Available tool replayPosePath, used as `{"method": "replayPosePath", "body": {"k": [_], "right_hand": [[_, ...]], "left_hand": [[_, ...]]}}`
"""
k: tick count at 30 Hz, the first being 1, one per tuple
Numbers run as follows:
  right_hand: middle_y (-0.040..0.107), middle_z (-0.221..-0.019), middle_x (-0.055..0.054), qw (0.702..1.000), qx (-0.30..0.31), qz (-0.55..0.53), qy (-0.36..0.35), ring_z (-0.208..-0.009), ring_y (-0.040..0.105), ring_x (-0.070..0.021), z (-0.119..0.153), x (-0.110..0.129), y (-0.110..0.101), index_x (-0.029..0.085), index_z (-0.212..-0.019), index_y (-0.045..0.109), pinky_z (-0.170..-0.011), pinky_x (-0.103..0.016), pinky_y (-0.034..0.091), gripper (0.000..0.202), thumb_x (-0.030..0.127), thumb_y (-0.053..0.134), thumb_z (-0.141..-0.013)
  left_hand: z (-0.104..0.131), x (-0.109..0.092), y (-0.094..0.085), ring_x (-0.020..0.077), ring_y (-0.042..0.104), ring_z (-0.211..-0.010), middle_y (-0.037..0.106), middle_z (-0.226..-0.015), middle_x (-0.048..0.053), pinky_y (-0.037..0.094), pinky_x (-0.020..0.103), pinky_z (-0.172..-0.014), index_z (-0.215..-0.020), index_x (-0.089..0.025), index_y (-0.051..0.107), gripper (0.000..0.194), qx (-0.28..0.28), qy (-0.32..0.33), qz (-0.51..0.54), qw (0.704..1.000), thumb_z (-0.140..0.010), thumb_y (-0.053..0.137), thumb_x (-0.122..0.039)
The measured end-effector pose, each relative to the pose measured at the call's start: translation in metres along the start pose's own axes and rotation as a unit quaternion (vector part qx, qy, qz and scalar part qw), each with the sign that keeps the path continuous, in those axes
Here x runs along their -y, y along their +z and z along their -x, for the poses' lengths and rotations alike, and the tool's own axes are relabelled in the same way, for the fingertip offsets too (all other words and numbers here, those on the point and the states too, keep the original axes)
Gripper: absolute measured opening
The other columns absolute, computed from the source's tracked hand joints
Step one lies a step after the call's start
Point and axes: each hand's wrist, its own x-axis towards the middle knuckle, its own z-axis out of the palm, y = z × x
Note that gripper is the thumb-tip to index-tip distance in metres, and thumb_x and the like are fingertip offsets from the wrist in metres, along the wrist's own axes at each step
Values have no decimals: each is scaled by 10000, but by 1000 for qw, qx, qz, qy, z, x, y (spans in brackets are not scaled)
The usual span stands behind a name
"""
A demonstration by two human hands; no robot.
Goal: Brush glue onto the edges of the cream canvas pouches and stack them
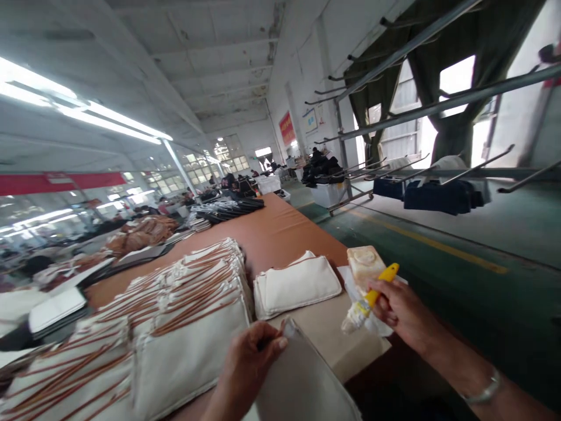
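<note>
- One grey panel (302,377), near a white pouch (302,286), is pinched between fingertips of the left hand (252,354).
- A yellow-handled brush (373,295) is clamped in the fingers of the right hand (401,304).
- Brushing seems in hand; a steadied panel is called for.

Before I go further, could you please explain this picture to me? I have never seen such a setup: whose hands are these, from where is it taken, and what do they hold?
There is no machine here. One camera, worn on a person's head, looks forward and down at that person's own bare hands. The left hand pinches the top corner of a flat grey piece. The right hand has its grip around a yellow-handled brush, whose bristles look coated with something whitish. On the brown-covered table lie stacked cream pouches with brown cords. A smaller cream pile lies beside them, and a square, stained tub stands behind the brush.
</note>
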Motion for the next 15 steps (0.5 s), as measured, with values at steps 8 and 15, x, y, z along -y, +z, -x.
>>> {"method": "replayPosePath", "body": {"k": [8,15], "right_hand": [[323,-358,85,999,-28,3,17,-312,264,-39,15,-12,-19,199,-491,398,-374,-225,163,484,428,721,-770],[316,-363,87,997,-72,9,8,-330,266,-39,23,-7,-30,198,-494,396,-397,-228,204,502,460,717,-778]], "left_hand": [[-17,-2,-151,162,574,-618,671,-662,-18,396,217,-533,-796,-180,687,370,-78,-19,-267,960,-778,611,-542],[-112,93,-126,282,651,-931,724,-1015,82,493,349,-805,-1046,-188,678,368,-37,24,-407,913,-827,532,-445]]}}
